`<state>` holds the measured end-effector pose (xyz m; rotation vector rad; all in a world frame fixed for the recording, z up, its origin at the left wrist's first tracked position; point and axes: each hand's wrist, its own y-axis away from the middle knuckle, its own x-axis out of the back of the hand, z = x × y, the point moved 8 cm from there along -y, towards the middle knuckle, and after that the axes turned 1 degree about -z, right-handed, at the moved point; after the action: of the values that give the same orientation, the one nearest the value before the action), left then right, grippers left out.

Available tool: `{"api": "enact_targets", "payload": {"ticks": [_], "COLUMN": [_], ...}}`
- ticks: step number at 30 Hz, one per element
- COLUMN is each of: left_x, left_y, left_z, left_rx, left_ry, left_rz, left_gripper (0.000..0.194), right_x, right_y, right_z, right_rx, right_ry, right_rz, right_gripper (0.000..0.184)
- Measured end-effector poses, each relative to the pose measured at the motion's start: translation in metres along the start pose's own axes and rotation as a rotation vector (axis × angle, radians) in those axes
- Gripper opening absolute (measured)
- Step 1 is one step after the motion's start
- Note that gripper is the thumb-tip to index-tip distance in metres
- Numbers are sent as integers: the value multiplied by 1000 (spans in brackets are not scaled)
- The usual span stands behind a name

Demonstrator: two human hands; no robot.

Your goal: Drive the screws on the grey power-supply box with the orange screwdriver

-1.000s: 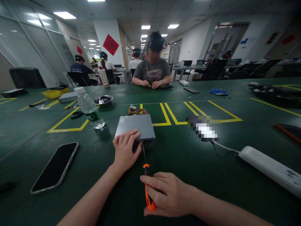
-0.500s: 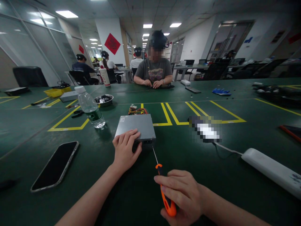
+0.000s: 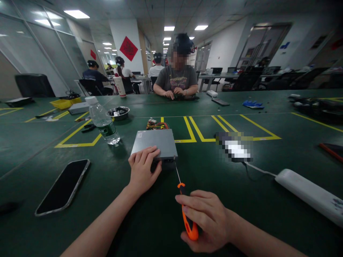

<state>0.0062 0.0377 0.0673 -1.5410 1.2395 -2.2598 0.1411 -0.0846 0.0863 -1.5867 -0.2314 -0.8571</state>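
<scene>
A grey metal computer power supply (image 3: 157, 137) lies on the green table in front of me, a bundle of coloured wires (image 3: 157, 125) at its far side. My left hand (image 3: 144, 166) grips its near left part, fingers over the top and thumb down at the near face. Orange and black is the handle of the screwdriver (image 3: 189, 223) that my right hand (image 3: 207, 219) is closed around. Its thin shaft points away from me, and the tip is at the near right corner of the power supply; whether it sits in a screw I cannot tell.
Left of the power supply stand a water bottle (image 3: 103, 123) and a metal bowl (image 3: 119, 112); a phone (image 3: 64, 187) lies nearer. To the right are a lit phone (image 3: 235, 148), its cable and a white power strip (image 3: 308, 192). Across the table sits a person (image 3: 175, 76).
My right hand has moved the screwdriver slightly forward and up, bringing its tip to the power supply's near right corner. My left hand has stayed in place.
</scene>
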Motion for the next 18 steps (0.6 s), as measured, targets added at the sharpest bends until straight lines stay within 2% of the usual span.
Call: {"api": "enact_targets", "payload": {"ticks": [5,10,13,18], "left_x": [0,1,3,2], "left_y": [0,-1,-1,-1], "left_z": [-1,1,1,1], "left_rx": [1,1,-1,3], "left_ry": [1,-3,0,0], "left_rz": [-2,-11,-11,-24], "left_gripper": [30,29,28,28], "right_x": [7,11,5,-11], "right_y": [5,5,0,-8], "right_z": [3,3,-1,-5], "right_rx": [-11,29,58,38], "right_ry": [27,48,37,-33], "right_rz": [30,21,-52,-282], "right_gripper": [33,28,29,36]}}
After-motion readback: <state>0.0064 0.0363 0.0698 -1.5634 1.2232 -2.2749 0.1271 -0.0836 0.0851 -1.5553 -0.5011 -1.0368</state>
